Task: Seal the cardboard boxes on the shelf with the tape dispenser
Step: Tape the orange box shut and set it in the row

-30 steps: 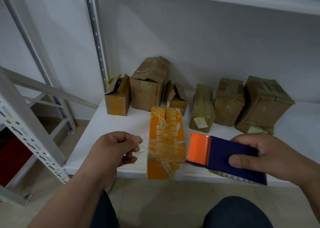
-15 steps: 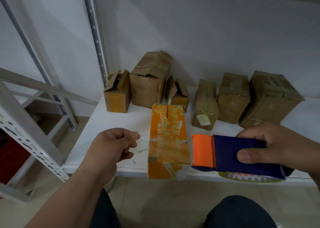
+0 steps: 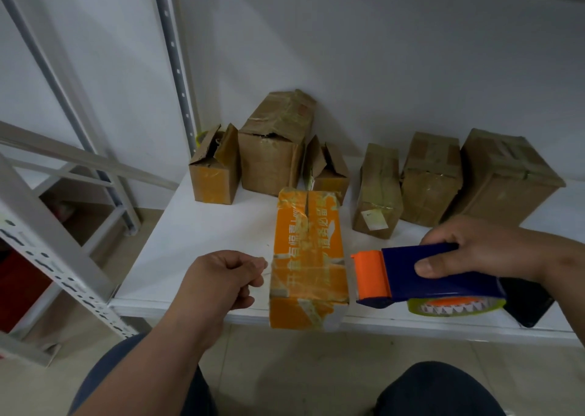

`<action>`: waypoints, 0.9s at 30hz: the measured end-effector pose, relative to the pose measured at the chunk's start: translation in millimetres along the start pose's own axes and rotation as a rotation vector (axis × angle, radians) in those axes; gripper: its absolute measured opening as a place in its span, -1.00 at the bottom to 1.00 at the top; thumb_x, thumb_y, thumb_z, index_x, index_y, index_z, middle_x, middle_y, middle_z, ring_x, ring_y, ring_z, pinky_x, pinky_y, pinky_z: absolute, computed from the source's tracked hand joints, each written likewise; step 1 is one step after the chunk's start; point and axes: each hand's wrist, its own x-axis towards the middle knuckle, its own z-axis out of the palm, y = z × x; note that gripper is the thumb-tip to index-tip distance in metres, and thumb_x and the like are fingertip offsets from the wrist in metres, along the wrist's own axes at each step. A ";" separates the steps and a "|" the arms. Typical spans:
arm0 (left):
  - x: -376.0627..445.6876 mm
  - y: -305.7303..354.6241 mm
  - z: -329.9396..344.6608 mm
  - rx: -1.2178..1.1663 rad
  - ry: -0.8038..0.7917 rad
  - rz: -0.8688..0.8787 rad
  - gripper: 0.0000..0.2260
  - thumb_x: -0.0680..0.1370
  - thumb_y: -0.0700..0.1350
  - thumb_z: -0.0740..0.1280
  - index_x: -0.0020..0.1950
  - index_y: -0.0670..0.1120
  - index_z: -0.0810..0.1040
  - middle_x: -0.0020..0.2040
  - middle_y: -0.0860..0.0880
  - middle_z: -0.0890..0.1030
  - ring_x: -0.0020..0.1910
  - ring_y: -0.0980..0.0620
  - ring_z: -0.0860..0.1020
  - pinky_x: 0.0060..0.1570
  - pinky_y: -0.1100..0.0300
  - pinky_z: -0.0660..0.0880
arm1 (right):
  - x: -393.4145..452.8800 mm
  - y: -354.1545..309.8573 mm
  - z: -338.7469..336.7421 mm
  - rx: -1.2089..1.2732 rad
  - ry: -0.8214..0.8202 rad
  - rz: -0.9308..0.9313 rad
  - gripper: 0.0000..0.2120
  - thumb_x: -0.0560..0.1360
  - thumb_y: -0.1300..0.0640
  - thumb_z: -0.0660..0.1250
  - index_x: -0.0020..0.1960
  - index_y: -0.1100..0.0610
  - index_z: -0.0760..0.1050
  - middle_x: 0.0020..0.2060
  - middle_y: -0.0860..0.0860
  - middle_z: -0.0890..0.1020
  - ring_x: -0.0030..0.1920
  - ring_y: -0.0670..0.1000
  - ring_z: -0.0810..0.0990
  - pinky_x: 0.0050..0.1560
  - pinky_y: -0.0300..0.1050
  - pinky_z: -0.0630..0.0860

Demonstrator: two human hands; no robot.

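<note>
An orange cardboard box (image 3: pixel 308 257) lies at the front edge of the white shelf (image 3: pixel 196 244), its near end hanging over the edge. A band of clear tape stretches across the box top. My left hand (image 3: pixel 226 278) is just left of the box and pinches the free end of that tape. To the right of the box, my right hand (image 3: pixel 481 251) grips the blue tape dispenser (image 3: pixel 424 273), whose orange end sits close to the box's right side. The tape roll (image 3: pixel 456 306) shows under the dispenser.
Several brown cardboard boxes (image 3: pixel 275 149) stand in a row along the back wall; two small ones have open flaps. A dark flat object (image 3: pixel 528 301) lies on the shelf under my right wrist. Metal shelf uprights (image 3: pixel 53 248) stand at the left. My knees are below the shelf edge.
My right hand has carried the dispenser a little rightward and up, off the box's right side. My left hand has stayed beside the box.
</note>
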 end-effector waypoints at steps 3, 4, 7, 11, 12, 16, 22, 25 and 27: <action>3.7 -0.9 1.6 0.019 0.022 0.023 -0.89 0.50 -0.18 0.45 -0.22 -0.16 0.69 -0.43 -0.03 0.59 -0.38 0.00 0.45 -0.38 0.21 0.52 | 7.1 2.5 -2.8 -0.020 -0.017 -0.007 -0.30 -0.02 -0.56 0.39 -0.18 -0.01 0.66 -0.24 0.01 0.72 -0.25 -0.01 0.69 -0.24 -0.18 0.52; 4.8 -1.1 1.8 0.023 0.028 0.025 -0.89 0.50 -0.17 0.45 -0.21 -0.16 0.69 -0.44 -0.02 0.59 -0.39 0.01 0.45 -0.38 0.20 0.53 | 9.2 3.3 -3.1 -0.019 -0.018 -0.008 -0.30 -0.03 -0.57 0.39 -0.20 -0.02 0.67 -0.24 0.01 0.72 -0.25 -0.01 0.69 -0.24 -0.17 0.52; 7.4 -2.9 1.8 0.042 0.034 0.031 -0.88 0.51 -0.17 0.44 -0.22 -0.15 0.69 -0.45 0.00 0.59 -0.39 0.02 0.45 -0.37 0.19 0.53 | 14.0 3.7 -3.5 -0.016 -0.019 0.004 -0.35 0.02 -0.49 0.40 -0.17 0.01 0.66 -0.24 -0.01 0.72 -0.25 -0.02 0.70 -0.24 -0.20 0.52; 8.8 -6.4 2.7 0.065 0.042 0.028 -0.88 0.51 -0.16 0.44 -0.22 -0.15 0.68 -0.46 0.02 0.59 -0.40 0.02 0.45 -0.37 0.19 0.52 | 19.0 3.6 -2.4 -0.039 -0.022 0.030 -0.44 0.13 -0.38 0.39 -0.12 0.05 0.65 -0.24 -0.02 0.72 -0.24 -0.02 0.70 -0.23 -0.20 0.52; 8.9 -7.2 3.1 0.064 0.039 0.024 -0.88 0.51 -0.16 0.44 -0.21 -0.15 0.68 -0.46 0.02 0.58 -0.40 0.02 0.45 -0.36 0.19 0.52 | 20.2 4.0 -1.7 -0.041 -0.020 0.036 -0.45 0.14 -0.36 0.40 -0.12 0.06 0.65 -0.24 -0.01 0.72 -0.24 -0.02 0.70 -0.24 -0.21 0.53; 9.1 -11.4 4.8 0.055 0.031 0.000 -0.87 0.51 -0.16 0.44 -0.21 -0.17 0.68 -0.46 0.01 0.58 -0.41 0.02 0.43 -0.35 0.18 0.53 | 24.3 3.7 0.2 -0.055 -0.019 0.065 -0.52 0.24 -0.32 0.43 -0.12 0.07 0.65 -0.26 -0.02 0.71 -0.25 -0.03 0.69 -0.26 -0.24 0.51; 7.4 -19.5 8.8 -0.018 0.033 -0.075 -0.87 0.51 -0.15 0.44 -0.17 -0.19 0.69 -0.43 -0.01 0.59 -0.36 0.01 0.44 -0.39 0.20 0.50 | 29.2 4.9 5.5 -0.092 -0.036 0.129 -0.59 0.24 -0.25 0.37 -0.11 0.04 0.63 -0.28 -0.07 0.71 -0.26 -0.09 0.68 -0.26 -0.25 0.49; 1.5 -25.4 14.1 -0.071 0.042 -0.112 -0.85 0.52 -0.12 0.44 -0.18 -0.19 0.69 -0.39 -0.02 0.61 -0.32 0.00 0.44 -0.38 0.17 0.49 | 31.0 5.4 7.8 -0.100 -0.030 0.144 -0.60 0.26 -0.24 0.37 -0.09 0.05 0.62 -0.29 -0.07 0.70 -0.27 -0.11 0.68 -0.28 -0.29 0.49; -2.6 -25.5 17.8 -0.021 0.071 -0.089 -0.84 0.54 -0.13 0.41 -0.21 -0.14 0.68 -0.34 -0.03 0.63 -0.31 0.00 0.47 -0.39 0.17 0.50 | 32.1 5.5 8.5 -0.104 -0.026 0.150 -0.66 0.34 -0.19 0.39 -0.07 0.06 0.62 -0.31 -0.09 0.70 -0.29 -0.13 0.67 -0.29 -0.30 0.48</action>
